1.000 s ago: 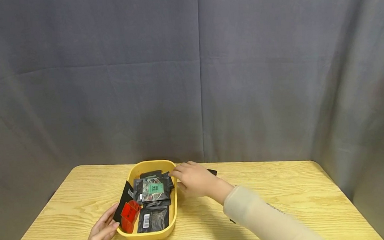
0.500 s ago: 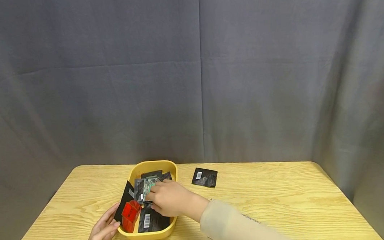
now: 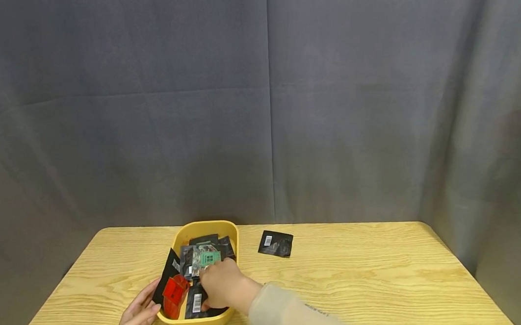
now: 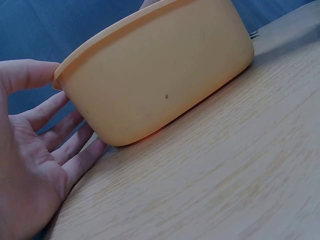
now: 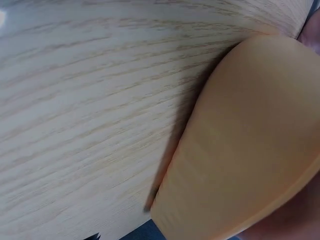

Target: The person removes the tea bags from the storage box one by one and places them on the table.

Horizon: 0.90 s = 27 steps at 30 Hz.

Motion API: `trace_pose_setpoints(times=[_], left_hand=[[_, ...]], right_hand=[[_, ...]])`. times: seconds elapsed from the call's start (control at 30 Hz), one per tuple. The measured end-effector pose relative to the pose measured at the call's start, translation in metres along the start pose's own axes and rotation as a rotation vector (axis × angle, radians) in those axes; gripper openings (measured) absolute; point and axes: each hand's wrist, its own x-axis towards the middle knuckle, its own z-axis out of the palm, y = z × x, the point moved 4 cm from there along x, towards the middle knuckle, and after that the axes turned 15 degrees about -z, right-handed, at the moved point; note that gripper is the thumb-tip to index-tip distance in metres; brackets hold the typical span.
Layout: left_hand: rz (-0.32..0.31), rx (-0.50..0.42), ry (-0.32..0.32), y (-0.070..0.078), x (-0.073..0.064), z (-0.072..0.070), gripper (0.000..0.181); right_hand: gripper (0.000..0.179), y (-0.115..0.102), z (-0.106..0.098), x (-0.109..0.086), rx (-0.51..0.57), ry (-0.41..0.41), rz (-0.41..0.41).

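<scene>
In the head view a yellow plastic bin (image 3: 207, 323) stands on the table, holding several flat sachets. My left hand (image 3: 136, 314) holds its near-left corner; in the left wrist view the thumb is at the rim and the fingers rest against the outer wall. My right hand (image 3: 222, 282) reaches down into the bin, fingers bent over a black sachet with a barcode (image 3: 197, 303); its fingertips are partly hidden. Just beyond lies a sachet with a green label (image 3: 210, 258). A black-and-red sachet (image 3: 175, 290) leans on the left wall, close to my left thumb.
One black sachet (image 3: 275, 243) lies flat on the wooden table (image 3: 359, 275), right of the bin. A grey curtain (image 3: 257, 108) hangs behind the table's back edge. The bin's outer wall (image 5: 250, 135) fills much of the right wrist view.
My right hand has moved left from the bin's right rim, then nearer me over the barcoded sachet. The sachet on the table came into full view. My left hand keeps its place.
</scene>
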Motion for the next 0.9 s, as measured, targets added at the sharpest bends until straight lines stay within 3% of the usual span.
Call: trace_pose_setpoints(times=[0.17, 0.47, 0.73, 0.9], left_hand=[[-0.002, -0.022, -0.036, 0.000, -0.001, 0.004, 0.049], [-0.005, -0.019, -0.028, 0.001, 0.000, 0.003, 0.049], [-0.059, 0.008, 0.050, -0.002, 0.001, -0.001, 0.047], [-0.033, -0.006, 0.020, -0.001, 0.001, -0.001, 0.048]], right_hand=[[0.076, -0.001, 0.006, 0.003, 0.003, -0.031, 0.037], [0.079, -0.001, 0.006, 0.004, 0.041, -0.018, 0.059], [0.062, -0.005, 0.003, 0.002, 0.054, 0.040, 0.039], [0.047, -0.006, -0.005, -0.002, 0.058, 0.120, 0.001]])
